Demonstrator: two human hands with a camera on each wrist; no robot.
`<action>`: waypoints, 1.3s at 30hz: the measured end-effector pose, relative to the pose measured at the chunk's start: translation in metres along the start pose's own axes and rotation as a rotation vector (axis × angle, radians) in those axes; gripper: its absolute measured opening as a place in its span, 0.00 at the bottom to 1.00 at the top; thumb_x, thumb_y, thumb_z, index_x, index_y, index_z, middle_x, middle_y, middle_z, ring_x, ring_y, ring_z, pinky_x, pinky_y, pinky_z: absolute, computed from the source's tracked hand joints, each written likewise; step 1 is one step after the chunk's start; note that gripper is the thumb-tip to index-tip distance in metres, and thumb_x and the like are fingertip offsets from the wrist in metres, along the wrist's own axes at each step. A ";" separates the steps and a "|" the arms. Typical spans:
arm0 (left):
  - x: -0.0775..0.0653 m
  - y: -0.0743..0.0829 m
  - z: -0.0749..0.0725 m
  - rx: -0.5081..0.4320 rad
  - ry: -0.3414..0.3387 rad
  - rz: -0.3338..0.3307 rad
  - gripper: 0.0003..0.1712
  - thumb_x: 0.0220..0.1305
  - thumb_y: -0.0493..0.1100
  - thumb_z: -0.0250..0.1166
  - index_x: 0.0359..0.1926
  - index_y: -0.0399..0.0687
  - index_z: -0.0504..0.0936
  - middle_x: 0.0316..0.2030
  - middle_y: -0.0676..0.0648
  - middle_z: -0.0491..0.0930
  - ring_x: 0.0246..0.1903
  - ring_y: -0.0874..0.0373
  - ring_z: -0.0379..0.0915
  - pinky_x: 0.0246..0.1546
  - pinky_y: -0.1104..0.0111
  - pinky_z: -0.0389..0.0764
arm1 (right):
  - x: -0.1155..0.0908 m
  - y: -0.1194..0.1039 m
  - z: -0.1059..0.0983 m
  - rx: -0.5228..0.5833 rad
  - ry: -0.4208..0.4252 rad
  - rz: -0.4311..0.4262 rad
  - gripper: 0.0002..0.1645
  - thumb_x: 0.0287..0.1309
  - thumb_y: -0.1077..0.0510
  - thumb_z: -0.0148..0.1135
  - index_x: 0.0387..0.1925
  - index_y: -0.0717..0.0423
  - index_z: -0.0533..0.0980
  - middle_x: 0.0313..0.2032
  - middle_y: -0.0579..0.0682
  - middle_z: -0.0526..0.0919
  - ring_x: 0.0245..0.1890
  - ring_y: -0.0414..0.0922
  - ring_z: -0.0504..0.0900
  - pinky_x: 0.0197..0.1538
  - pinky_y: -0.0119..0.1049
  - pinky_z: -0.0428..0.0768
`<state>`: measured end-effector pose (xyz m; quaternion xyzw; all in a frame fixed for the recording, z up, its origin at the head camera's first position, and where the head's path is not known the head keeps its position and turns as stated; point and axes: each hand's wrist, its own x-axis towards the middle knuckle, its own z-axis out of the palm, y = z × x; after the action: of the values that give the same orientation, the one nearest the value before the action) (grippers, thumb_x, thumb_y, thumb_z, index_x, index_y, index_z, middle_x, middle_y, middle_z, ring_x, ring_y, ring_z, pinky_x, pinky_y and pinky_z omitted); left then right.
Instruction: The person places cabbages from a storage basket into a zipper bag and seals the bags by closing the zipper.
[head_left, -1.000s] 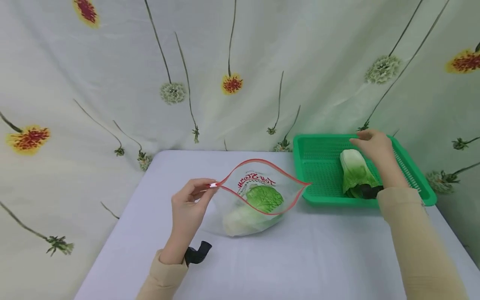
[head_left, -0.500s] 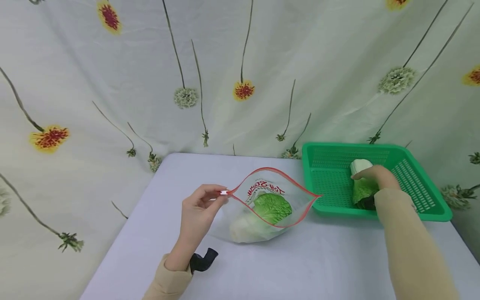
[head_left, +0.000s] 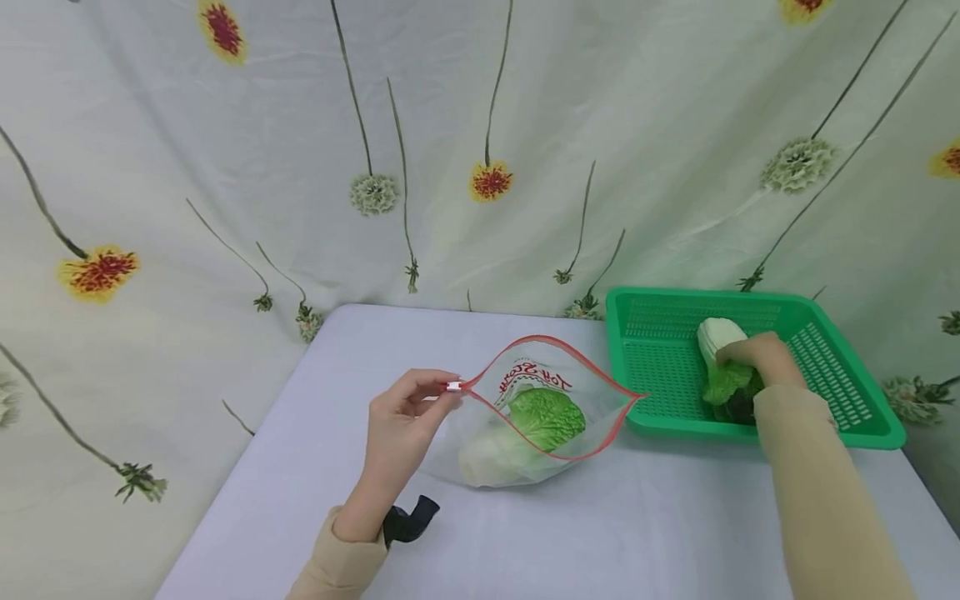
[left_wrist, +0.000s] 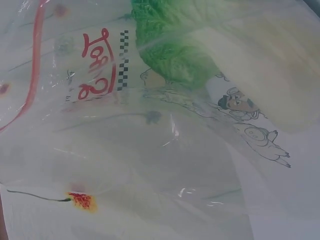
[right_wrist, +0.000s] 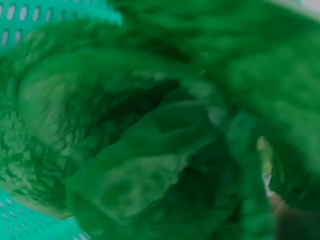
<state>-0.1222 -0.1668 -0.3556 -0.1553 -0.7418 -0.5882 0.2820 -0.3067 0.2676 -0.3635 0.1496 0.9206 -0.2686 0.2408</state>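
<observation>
My left hand (head_left: pixel 408 421) pinches the white slider at the left corner of a clear zipper bag (head_left: pixel 596 421) with a red zip edge. The bag's mouth gapes wide. Inside it lies a napa cabbage (head_left: pixel 546 419), leafy end toward the mouth; the left wrist view shows its leaves (left_wrist: pixel 172 47) through the printed plastic. My right hand (head_left: pixel 765 357) grips a second napa cabbage (head_left: pixel 722 333) around its leafy part, inside a green basket (head_left: pixel 652 371). Its white base points away from me. Blurred leaves (right_wrist: pixel 125 120) fill the right wrist view, and my fingers are mostly hidden there.
The basket stands at the table's back right, its left wall close to the bag's right corner. A white cloth covers the table (head_left: pixel 570 542). Behind it hangs a flower-printed curtain (head_left: pixel 420 125).
My right hand has come down from above the basket onto the cabbage and taken hold of it; the cabbage has tilted slightly. My left hand keeps its hold on the bag. The head view has shifted.
</observation>
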 end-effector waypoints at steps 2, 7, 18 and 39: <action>0.000 -0.001 0.001 0.002 0.004 0.004 0.14 0.51 0.19 0.68 0.39 0.34 0.83 0.32 0.43 0.85 0.28 0.70 0.84 0.34 0.72 0.86 | -0.006 0.000 -0.006 0.007 0.019 -0.054 0.60 0.62 0.46 0.51 0.68 0.84 0.29 0.66 0.86 0.41 0.65 0.77 0.54 0.64 0.65 0.68; 0.002 -0.002 0.003 -0.004 0.015 0.010 0.14 0.51 0.19 0.67 0.38 0.33 0.83 0.34 0.56 0.84 0.27 0.66 0.84 0.33 0.71 0.86 | -0.030 -0.011 -0.020 0.082 0.121 -0.246 0.57 0.64 0.38 0.53 0.74 0.71 0.39 0.70 0.80 0.43 0.65 0.77 0.55 0.59 0.70 0.67; 0.007 -0.004 0.007 0.034 0.049 -0.010 0.13 0.55 0.22 0.67 0.41 0.35 0.84 0.34 0.47 0.84 0.29 0.68 0.83 0.34 0.74 0.85 | -0.124 -0.069 -0.025 0.479 0.308 -0.609 0.48 0.58 0.37 0.65 0.75 0.32 0.53 0.71 0.56 0.58 0.62 0.51 0.67 0.56 0.47 0.74; 0.003 -0.005 0.008 0.013 0.058 -0.029 0.13 0.54 0.19 0.65 0.40 0.32 0.82 0.34 0.41 0.83 0.30 0.68 0.83 0.34 0.72 0.86 | -0.145 -0.109 0.098 0.364 0.092 -1.197 0.35 0.46 0.67 0.76 0.57 0.56 0.72 0.58 0.52 0.78 0.54 0.49 0.80 0.55 0.36 0.80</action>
<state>-0.1294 -0.1605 -0.3592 -0.1255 -0.7393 -0.5916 0.2960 -0.1937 0.1025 -0.3145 -0.3419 0.7937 -0.5027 -0.0203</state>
